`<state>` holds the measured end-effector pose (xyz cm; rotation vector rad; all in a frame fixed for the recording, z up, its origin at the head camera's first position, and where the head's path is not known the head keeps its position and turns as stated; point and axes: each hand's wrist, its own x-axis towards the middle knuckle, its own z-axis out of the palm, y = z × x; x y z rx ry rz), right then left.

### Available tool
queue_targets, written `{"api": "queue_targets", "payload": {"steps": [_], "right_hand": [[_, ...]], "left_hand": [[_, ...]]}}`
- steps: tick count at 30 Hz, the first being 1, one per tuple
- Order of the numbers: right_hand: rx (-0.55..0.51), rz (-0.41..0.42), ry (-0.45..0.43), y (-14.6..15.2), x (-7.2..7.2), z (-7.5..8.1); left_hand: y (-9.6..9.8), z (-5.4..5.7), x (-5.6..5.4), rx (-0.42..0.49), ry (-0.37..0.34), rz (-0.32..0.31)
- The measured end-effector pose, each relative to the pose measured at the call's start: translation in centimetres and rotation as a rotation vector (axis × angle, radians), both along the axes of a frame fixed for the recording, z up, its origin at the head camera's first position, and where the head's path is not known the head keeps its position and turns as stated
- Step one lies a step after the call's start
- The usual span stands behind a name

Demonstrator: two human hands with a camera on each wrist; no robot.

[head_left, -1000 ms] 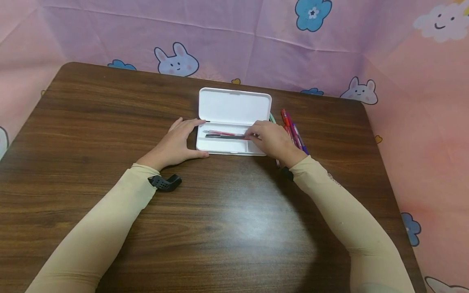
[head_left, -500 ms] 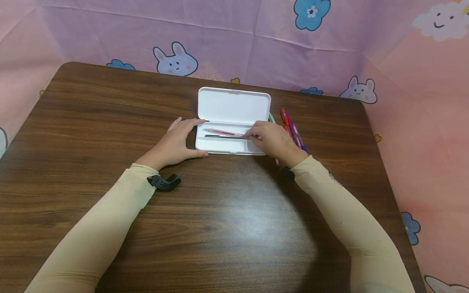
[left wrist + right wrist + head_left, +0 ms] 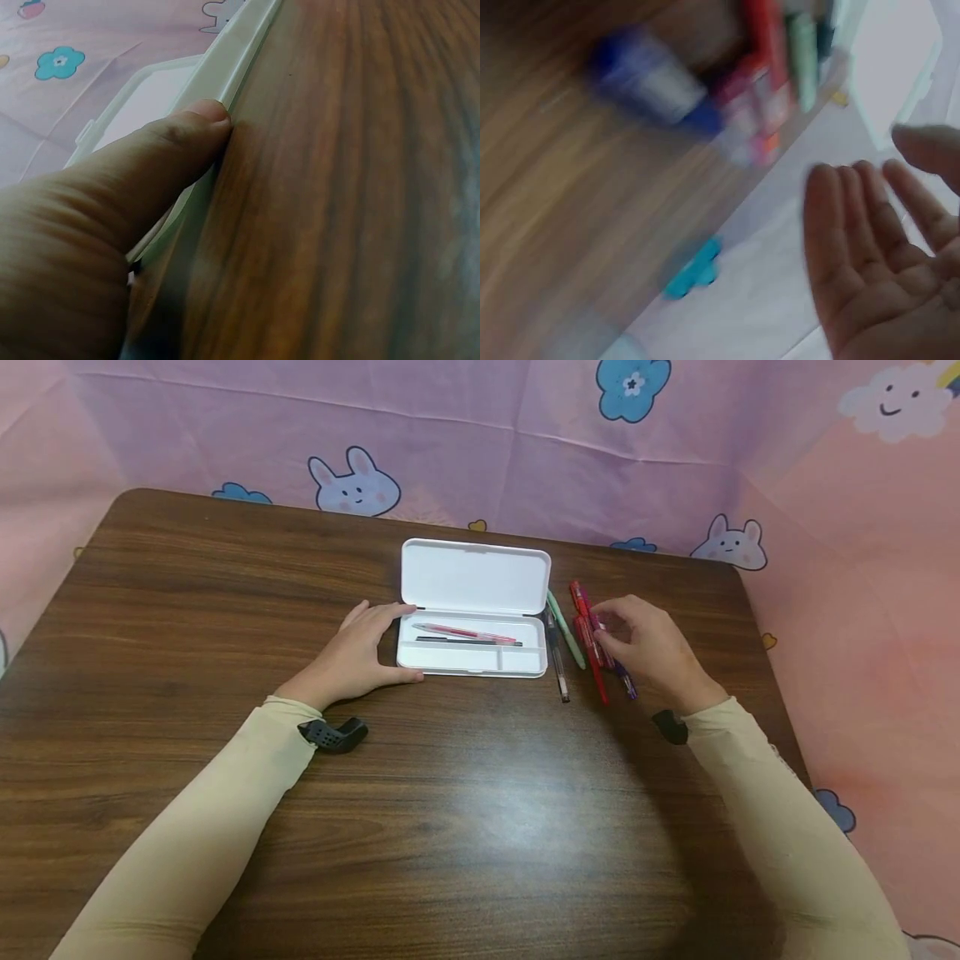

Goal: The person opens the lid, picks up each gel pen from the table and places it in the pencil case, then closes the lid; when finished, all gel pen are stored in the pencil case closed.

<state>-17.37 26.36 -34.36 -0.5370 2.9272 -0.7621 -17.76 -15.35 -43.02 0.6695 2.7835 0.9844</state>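
A white pencil case [image 3: 476,578] stands with its lid up in the head view. In its long compartment lie a clear pen with red ink [image 3: 468,632] and a slim black pen [image 3: 465,642]. My left hand [image 3: 348,656] holds the case's left end, forefinger at the back and thumb at the front edge; the left wrist view shows the thumb [image 3: 150,157] against that edge. Over the loose pens, my right hand [image 3: 654,647] has its thumb and fingers apart. Nothing shows between its fingers in the right wrist view.
Right of the case, red pens [image 3: 594,660], a purple pen [image 3: 625,680], a light green pen [image 3: 567,631] and a dark clear pen [image 3: 557,656] lie close together on the brown wooden table [image 3: 420,827]. A patterned cloth [image 3: 450,435] hangs behind.
My right hand has left the pencil case and moved right to the loose pens, leaving the black pen lying in the compartment. The left hand has stayed on the case.
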Motion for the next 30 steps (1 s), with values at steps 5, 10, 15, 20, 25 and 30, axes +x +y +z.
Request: {"api": "queue_targets", "payload": {"steps": [5, 10, 15, 20, 25, 30], "right_hand": [[0.013, -0.113, -0.169, 3.7, 1.6, -0.3], [0.040, -0.131, -0.258, 5.3, 3.4, -1.7], [0.069, -0.146, -0.238, 5.5, 4.2, -2.6], [0.088, -0.149, -0.210, 5.2, 4.2, -2.7], [0.103, -0.160, -0.212, 5.3, 4.2, -2.8], [0.099, -0.194, -0.217, 5.6, 4.3, -2.9]], "left_hand": [[-0.1, 0.0, 0.0, -0.004, -0.002, 0.004], [-0.1, -0.2, 0.0, -0.003, -0.001, 0.001], [-0.1, -0.2, -0.1, 0.000, 0.002, -0.002], [-0.1, -0.2, -0.1, -0.004, 0.003, -0.001], [0.0, -0.1, -0.1, -0.002, 0.010, -0.007], [0.0, -0.1, -0.1, -0.001, 0.013, -0.008]]}}
